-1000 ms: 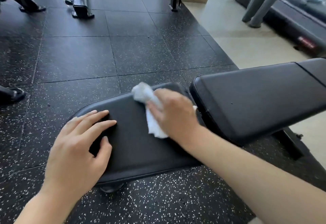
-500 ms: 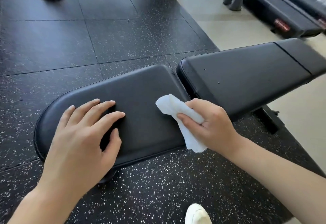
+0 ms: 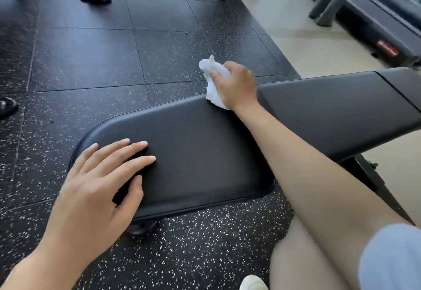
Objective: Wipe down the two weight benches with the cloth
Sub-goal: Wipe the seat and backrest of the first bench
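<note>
Speckled gym flooring [image 3: 159, 57] surrounds the seat pad [image 3: 193, 152], where I see the right hand [image 3: 237, 86], fingers pinching the cloth [image 3: 213, 82], moved from near to far edge while the left hand [image 3: 95, 184] stays spread flat, so seat wiping continues.

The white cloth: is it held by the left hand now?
No, the right hand grips the crumpled white cloth at the black padded seat's far edge, while the left hand rests flat.

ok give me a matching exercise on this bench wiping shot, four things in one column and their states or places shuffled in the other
1. left hand
2. right hand
3. crumpled white cloth
4. black padded seat pad

a. gripped at the pad's far edge
b. lies under a flat palm
c. fingers spread, resting flat
d. curled round the cloth

Pairs: 1-c, 2-d, 3-a, 4-b
</note>
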A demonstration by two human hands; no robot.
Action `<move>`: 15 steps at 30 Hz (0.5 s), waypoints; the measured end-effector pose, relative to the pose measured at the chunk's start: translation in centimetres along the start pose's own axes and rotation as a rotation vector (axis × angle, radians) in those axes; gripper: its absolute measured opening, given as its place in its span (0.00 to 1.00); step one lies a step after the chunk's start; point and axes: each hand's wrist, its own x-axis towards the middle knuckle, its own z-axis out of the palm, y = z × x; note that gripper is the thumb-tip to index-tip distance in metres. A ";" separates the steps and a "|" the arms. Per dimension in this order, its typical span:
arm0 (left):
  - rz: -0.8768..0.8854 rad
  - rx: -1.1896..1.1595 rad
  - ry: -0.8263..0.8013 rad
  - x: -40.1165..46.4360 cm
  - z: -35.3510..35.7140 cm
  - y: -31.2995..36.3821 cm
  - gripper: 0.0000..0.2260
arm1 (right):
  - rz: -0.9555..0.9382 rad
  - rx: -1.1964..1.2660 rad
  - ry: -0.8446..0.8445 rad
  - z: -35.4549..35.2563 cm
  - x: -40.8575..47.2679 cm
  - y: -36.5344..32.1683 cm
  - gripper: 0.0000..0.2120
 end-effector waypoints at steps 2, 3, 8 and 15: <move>-0.074 0.035 0.002 -0.5 -0.4 -0.2 0.18 | -0.078 -0.088 -0.095 0.7 0.8 -1.8 0.19; -0.117 0.041 0.006 -0.6 -0.5 -0.3 0.19 | -0.136 -0.127 -0.145 1.2 0.7 -3.0 0.18; -0.205 0.019 0.102 -0.4 0.1 0.1 0.22 | -0.484 -0.074 -0.291 4.2 -6.0 -10.8 0.16; -0.212 -0.032 0.185 -0.5 0.5 -0.1 0.20 | -0.384 -0.204 -0.202 1.5 -3.2 -6.2 0.13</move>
